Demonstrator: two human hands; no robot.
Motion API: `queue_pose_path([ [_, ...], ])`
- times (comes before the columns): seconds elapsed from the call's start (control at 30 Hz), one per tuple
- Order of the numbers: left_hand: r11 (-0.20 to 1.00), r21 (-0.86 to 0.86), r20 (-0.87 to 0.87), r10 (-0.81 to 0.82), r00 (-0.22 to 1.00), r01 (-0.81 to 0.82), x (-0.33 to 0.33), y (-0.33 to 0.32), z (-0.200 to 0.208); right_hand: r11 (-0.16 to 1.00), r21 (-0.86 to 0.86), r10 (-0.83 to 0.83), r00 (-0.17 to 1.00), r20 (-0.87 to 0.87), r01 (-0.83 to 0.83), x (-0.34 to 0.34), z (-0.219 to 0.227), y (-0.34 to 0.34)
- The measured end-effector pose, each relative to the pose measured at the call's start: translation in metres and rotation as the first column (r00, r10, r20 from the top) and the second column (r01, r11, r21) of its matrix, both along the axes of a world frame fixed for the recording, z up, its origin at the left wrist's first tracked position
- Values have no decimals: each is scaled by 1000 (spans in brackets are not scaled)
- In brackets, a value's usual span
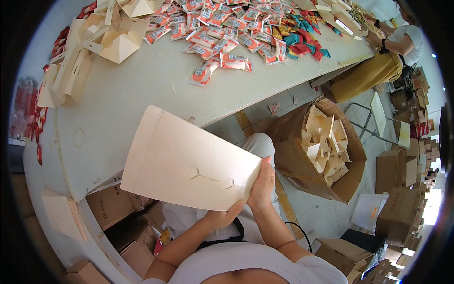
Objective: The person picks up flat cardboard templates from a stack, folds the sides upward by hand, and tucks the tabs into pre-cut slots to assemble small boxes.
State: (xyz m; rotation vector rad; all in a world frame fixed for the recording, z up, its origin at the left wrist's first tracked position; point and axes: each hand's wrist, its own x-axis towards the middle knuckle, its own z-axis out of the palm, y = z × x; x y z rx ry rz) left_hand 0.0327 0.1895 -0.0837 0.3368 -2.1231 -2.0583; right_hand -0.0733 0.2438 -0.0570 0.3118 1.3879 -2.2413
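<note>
A flat, cream-coloured folding box (189,163), still collapsed, is held tilted over my lap, with its far end over the table's near edge. Curved slits and crease lines show on its upper face. My right hand (263,185) grips its right end, thumb on the edge. At the lower edge, near that same end, my left hand (223,217) pinches the card; the fingers beneath are hidden. Formed cream boxes (124,40) stand at the far left of the table.
Red-and-white packets (222,42) are heaped along the table's (109,123) far side, beside colourful wrapped pieces (305,40). A large carton (288,151) of cream boxes stands on the floor to the right. Another person (404,42) works at far right. Cartons (111,206) sit under the table.
</note>
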Motion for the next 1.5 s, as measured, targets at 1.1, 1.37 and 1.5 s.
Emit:
queue_pose_path([
  [1.1, 664, 640, 20, 490, 872, -388, 2, -65, 46, 758, 522, 627, 219, -747, -390, -15, 9, 29],
  [1.37, 666, 708, -1, 332, 943, -234, -10, -48, 40, 921, 364, 388, 284, -877, -136, -15, 1, 22],
  [1.5, 750, 623, 65, 231, 971, -220, -13, -49, 41, 945, 313, 319, 473, -821, -95, -8, -6, 26],
])
